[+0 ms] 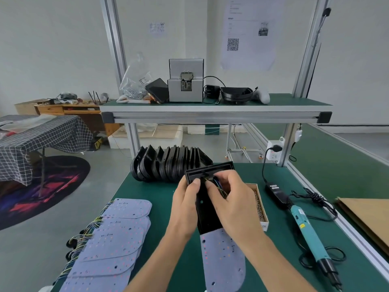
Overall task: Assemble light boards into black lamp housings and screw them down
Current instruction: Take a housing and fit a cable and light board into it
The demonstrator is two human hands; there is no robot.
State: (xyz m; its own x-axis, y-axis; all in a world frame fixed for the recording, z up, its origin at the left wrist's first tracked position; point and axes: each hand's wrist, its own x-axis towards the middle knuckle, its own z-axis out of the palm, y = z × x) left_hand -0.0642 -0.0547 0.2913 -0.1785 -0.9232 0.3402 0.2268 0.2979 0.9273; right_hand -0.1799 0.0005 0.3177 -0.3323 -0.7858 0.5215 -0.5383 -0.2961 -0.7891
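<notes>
Worktop — matt green mat, framed in brushed aluminium profile. Lamp housings — glossy black plastic. Light boards: matt pale lilac sheet. Screw box: white card. Screwdriver: smooth teal plastic.

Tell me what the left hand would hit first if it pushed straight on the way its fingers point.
Probably the row of spare black housings just beyond the held housing that the left hand grips; depth is uncertain from this single view.
</notes>
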